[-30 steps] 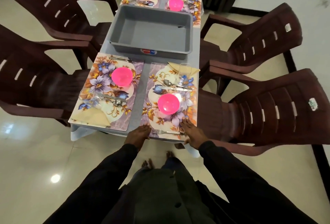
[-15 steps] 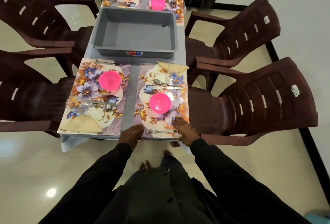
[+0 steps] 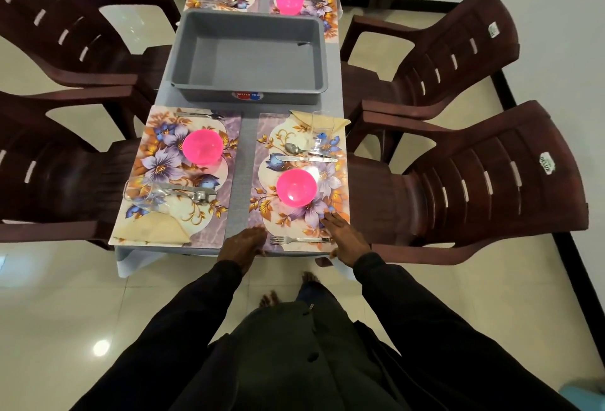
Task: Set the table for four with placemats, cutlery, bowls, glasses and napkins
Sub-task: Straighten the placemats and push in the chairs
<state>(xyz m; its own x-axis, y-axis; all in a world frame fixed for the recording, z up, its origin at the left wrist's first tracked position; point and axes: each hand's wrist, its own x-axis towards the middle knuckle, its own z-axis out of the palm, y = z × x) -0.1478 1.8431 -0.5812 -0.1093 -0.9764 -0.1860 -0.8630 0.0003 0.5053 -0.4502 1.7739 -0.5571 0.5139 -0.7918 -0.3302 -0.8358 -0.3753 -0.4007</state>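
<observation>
Grey-clothed table (image 3: 242, 161), four floral places laid; left hand (image 3: 244, 243) and right hand (image 3: 343, 240) rest flat, fingers straight, on near-right placemat (image 3: 262, 217) edge; thin, stiff, slick — likely best nudged by corners

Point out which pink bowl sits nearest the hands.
The bowl on the near-right placemat, the mat that the left hand and right hand touch; the other three sit farther away.

Placemat (image 3: 262, 161), centre right: laminated, glossy, catching glare. Pink bowl (image 3: 296, 187): smooth plastic, shining. Grey tub (image 3: 288, 96), upper centre: matt plastic. Fork (image 3: 298, 240): polished metal, glinting. Glass (image 3: 322, 130): clear, smooth. Napkin (image 3: 152, 230), lower left: looking matt. Chairs (image 3: 491, 174): moulded plastic, showing dull sheen. Floor tiles (image 3: 65, 312): glossy, reflecting light.
</observation>
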